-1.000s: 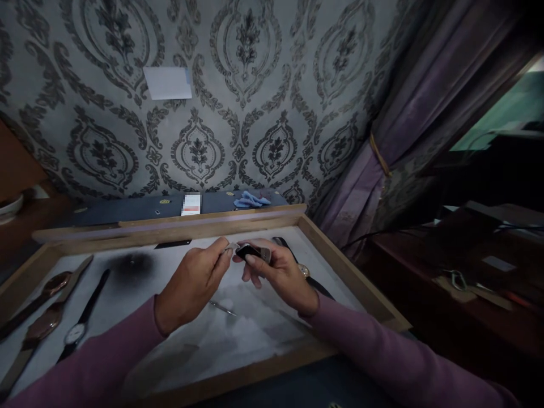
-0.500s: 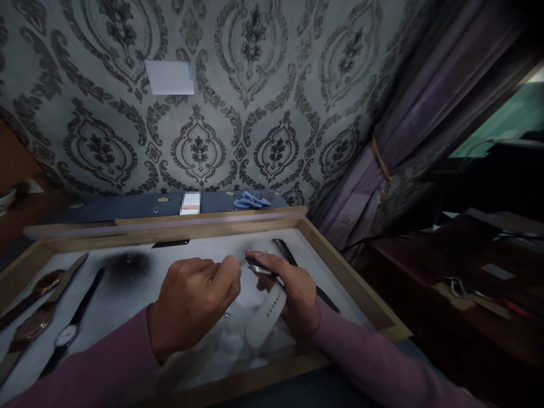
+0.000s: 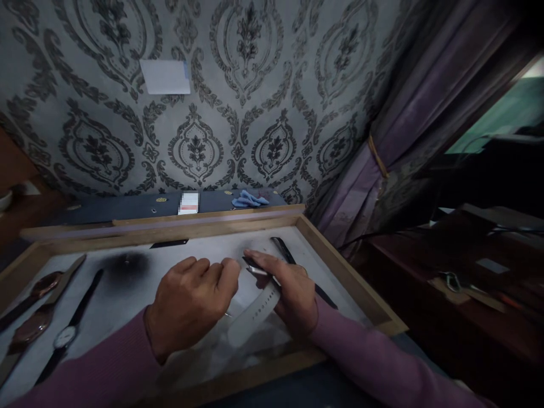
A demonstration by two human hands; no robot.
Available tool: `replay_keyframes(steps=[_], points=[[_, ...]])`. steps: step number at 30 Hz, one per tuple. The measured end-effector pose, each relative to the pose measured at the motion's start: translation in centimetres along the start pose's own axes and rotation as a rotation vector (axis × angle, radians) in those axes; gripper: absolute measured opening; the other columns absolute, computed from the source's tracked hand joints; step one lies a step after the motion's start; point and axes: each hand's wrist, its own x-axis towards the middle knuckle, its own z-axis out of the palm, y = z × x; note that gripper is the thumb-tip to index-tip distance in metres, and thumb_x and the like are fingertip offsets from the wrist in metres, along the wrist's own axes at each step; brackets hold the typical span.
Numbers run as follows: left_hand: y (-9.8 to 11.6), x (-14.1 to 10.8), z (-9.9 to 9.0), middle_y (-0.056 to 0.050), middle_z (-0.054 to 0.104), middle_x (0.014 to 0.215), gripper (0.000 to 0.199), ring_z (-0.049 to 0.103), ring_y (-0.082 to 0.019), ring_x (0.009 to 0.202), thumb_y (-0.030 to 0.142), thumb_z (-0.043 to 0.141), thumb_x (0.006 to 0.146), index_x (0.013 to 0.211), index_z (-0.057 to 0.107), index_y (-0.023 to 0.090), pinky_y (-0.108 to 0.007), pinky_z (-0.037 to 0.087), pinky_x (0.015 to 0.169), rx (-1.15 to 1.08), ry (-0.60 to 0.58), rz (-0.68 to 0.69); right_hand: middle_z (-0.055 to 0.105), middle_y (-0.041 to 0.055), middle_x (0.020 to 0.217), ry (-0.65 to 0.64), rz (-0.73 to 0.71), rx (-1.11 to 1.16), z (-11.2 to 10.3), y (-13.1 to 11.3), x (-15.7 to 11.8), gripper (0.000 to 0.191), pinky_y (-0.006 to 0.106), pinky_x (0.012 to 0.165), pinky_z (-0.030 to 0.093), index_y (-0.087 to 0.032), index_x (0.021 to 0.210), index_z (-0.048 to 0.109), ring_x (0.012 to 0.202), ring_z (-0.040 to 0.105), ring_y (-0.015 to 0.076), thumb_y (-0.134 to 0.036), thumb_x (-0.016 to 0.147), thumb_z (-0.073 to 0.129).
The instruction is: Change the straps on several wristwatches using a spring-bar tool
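A smartwatch (image 3: 256,270) with a white perforated strap (image 3: 254,317) is held over the tray by my right hand (image 3: 293,286), fingers and thumb wrapped around its case. The strap hangs down to the lower left, partly smeared by motion. Just left of the case, my left hand (image 3: 193,303) is curled closed with its knuckles up. Whatever its fingertips pinch, if anything, is hidden behind the hand. A small thin metal piece (image 3: 228,314) lies on the white tray floor between the two hands. Beyond my right hand lies a black strap (image 3: 283,249).
The wooden-framed tray (image 3: 352,272) also holds a white-dialled wristwatch (image 3: 65,338), a brown watch (image 3: 32,328) and a rose-gold watch (image 3: 47,283) at left. A black flat strip (image 3: 169,243) lies at the back. Behind the frame are a phone (image 3: 188,203) and a blue cloth (image 3: 250,198).
The white strap's hanging end has swung to the left, and the watch case has tilted slightly. My left hand stays curled beside it. The whole view has shifted a little.
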Motion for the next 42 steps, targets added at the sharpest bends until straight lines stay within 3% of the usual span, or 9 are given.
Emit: replay_keyframes(steps=[7, 19, 24, 28, 32, 36, 39, 42], points=[[0.0, 0.1, 0.1, 0.004, 0.05, 0.045, 0.028, 0.052, -0.016, 0.04, 0.01, 0.038, 0.092, 0.068, 0.049, 0.02, -0.031, 0.033, 0.046, -0.027, -0.048, 0.007, 0.068, 0.0112, 0.12, -0.017, 0.002, -0.047, 0.0, -0.2, 0.0, 0.05, 0.03, 0.087, 0.06, -0.017, 0.13, 0.049, 0.109, 0.067, 0.0201, 0.0, 0.084, 0.045], [-0.2, 0.0, 0.0, 0.003, 0.054, 0.045, 0.02, 0.055, -0.018, 0.037, 0.001, 0.039, 0.08, 0.082, 0.052, 0.015, -0.028, 0.038, 0.04, -0.11, -0.23, 0.061, 0.07, 0.0149, 0.113, -0.058, -0.024, -0.074, -0.4, -0.7, 0.3, 0.049, 0.026, 0.088, 0.057, -0.011, 0.123, 0.051, 0.108, 0.067, 0.0191, 0.004, 0.078, 0.041], [-0.3, 0.1, 0.2, 0.002, 0.063, 0.054, 0.024, 0.061, -0.019, 0.045, -0.002, 0.045, 0.072, 0.087, 0.051, 0.016, -0.027, 0.04, 0.042, -0.199, -0.474, 0.058, 0.071, 0.0142, 0.11, -0.078, 0.0, -0.074, -0.4, -0.6, 0.2, 0.048, 0.026, 0.082, 0.058, -0.013, 0.12, 0.051, 0.1, 0.07, 0.0197, 0.002, 0.075, 0.042], [-0.5, 0.5, -0.1, -0.001, 0.069, 0.062, 0.017, 0.066, -0.021, 0.053, 0.004, 0.048, 0.08, 0.09, 0.051, 0.016, -0.027, 0.041, 0.047, -0.232, -0.691, 0.011, 0.072, 0.0119, 0.106, -0.108, 0.037, -0.047, 0.0, -0.4, 0.2, 0.05, 0.027, 0.078, 0.057, -0.014, 0.118, 0.052, 0.095, 0.071, 0.02, 0.002, 0.072, 0.041], [-0.9, 0.7, -0.2, -0.002, 0.07, 0.066, 0.012, 0.067, -0.021, 0.059, 0.009, 0.044, 0.088, 0.093, 0.051, 0.017, -0.026, 0.036, 0.049, -0.314, -0.789, -0.115, 0.073, 0.0067, 0.09, -0.112, 0.159, 0.055, 0.3, -0.4, 0.8, 0.036, 0.024, 0.069, 0.054, -0.017, 0.109, 0.057, 0.078, 0.07, 0.0174, -0.002, 0.079, 0.046], [-1.6, 0.6, 0.3, -0.002, 0.068, 0.069, 0.013, 0.065, -0.02, 0.063, 0.018, 0.04, 0.093, 0.091, 0.053, 0.019, -0.026, 0.034, 0.053, -0.504, -0.762, -0.253, 0.069, 0.0024, 0.078, -0.119, 0.305, 0.233, 0.0, -0.6, 1.7, 0.027, 0.023, 0.062, 0.05, -0.018, 0.097, 0.062, 0.066, 0.064, 0.0139, -0.005, 0.077, 0.049], [-2.1, 0.4, 0.8, 0.0, 0.063, 0.066, 0.017, 0.061, -0.016, 0.06, 0.018, 0.039, 0.092, 0.087, 0.055, 0.019, -0.024, 0.037, 0.054, -0.739, -0.726, -0.375, 0.066, 0.0009, 0.076, -0.132, 0.476, 0.442, -0.1, -0.7, 2.1, 0.019, 0.02, 0.049, 0.044, -0.017, 0.091, 0.062, 0.051, 0.053, 0.0092, -0.009, 0.078, 0.052], [-2.6, 0.2, 1.4, 0.005, 0.053, 0.056, 0.021, 0.052, -0.012, 0.045, 0.027, 0.036, 0.094, 0.087, 0.054, 0.019, -0.021, 0.038, 0.047, -1.09, -0.754, -0.546, 0.063, 0.0002, 0.072, -0.161, 0.697, 0.694, 0.0, -0.5, 2.3, 0.012, 0.018, 0.038, 0.033, -0.016, 0.089, 0.06, 0.039, 0.041, 0.0046, -0.026, 0.086, 0.056]])
